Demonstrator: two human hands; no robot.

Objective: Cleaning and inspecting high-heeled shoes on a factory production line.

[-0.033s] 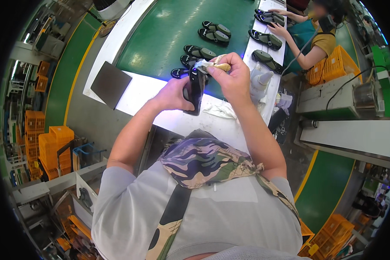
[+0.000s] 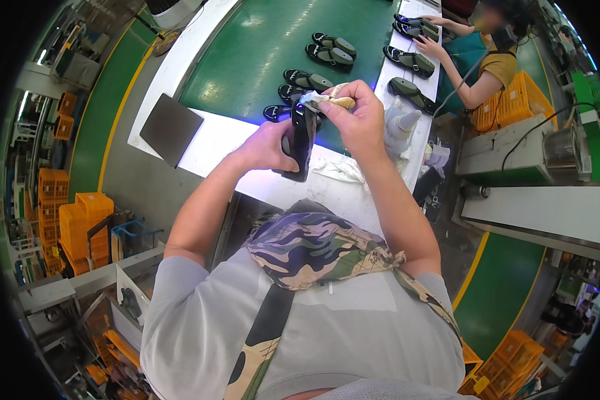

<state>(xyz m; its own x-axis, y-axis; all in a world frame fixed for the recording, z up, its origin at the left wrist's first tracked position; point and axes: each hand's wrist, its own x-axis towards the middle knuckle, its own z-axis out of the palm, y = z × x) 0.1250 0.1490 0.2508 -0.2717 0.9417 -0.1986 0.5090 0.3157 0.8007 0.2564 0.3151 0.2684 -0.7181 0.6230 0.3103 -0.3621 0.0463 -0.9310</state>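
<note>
My left hand [image 2: 268, 147] is closed around a black shoe [image 2: 303, 148], held on edge above the near side of the table. The fingers behind the shoe are hidden. In my right hand [image 2: 361, 120] is a small tool wrapped in white cloth [image 2: 328, 97], with a rounded tan end poking out. The bluish-white tip of the cloth meets the shoe's upper end. Just beyond, several black sandals with dark green insides [image 2: 308, 80] lie on the green belt. A crumpled white cloth [image 2: 340, 169] rests on the white table edge [image 2: 223, 143] below my right hand.
A white squeeze bottle [image 2: 400, 125] stands right of my right forearm. A dark flat board [image 2: 171, 130] overhangs the table's left corner. At the far right a co-worker's hands [image 2: 430, 47] touch sandals on the white ledge. Orange crates [image 2: 87, 227] are stacked at left.
The shoe's lower end has dipped very slightly in my left hand. My right hand and the wrapped tool keep almost the same place.
</note>
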